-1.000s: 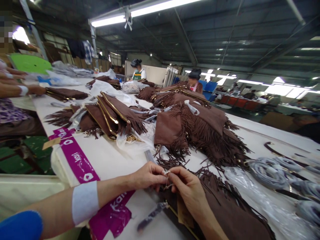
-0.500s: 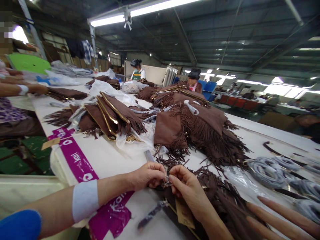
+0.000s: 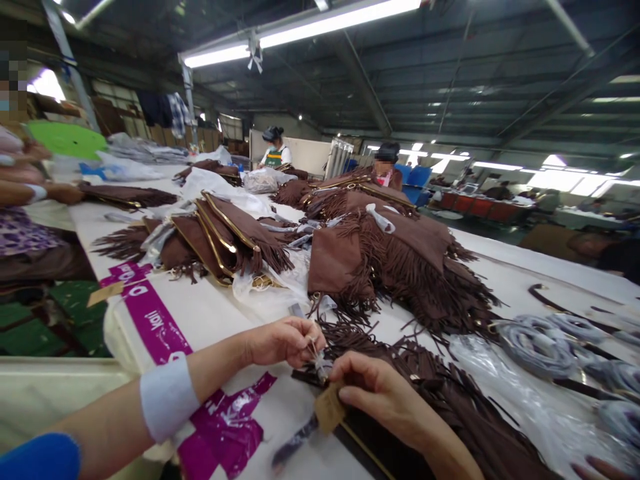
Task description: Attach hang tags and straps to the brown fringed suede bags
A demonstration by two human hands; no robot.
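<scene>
Fingers pinched, the left hand grips a thin white tie; the right hand, half curled, meets a brown tag, its grip unclear. Beneath it, a fringed bag lies on the desk.

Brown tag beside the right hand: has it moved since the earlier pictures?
Yes. The brown tag has shifted left in the view, closer to the purple tape than before.

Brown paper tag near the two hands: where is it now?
In the head view, the brown tag is at lower centre, beside the right hand, on its left, near the gold trim.
</scene>
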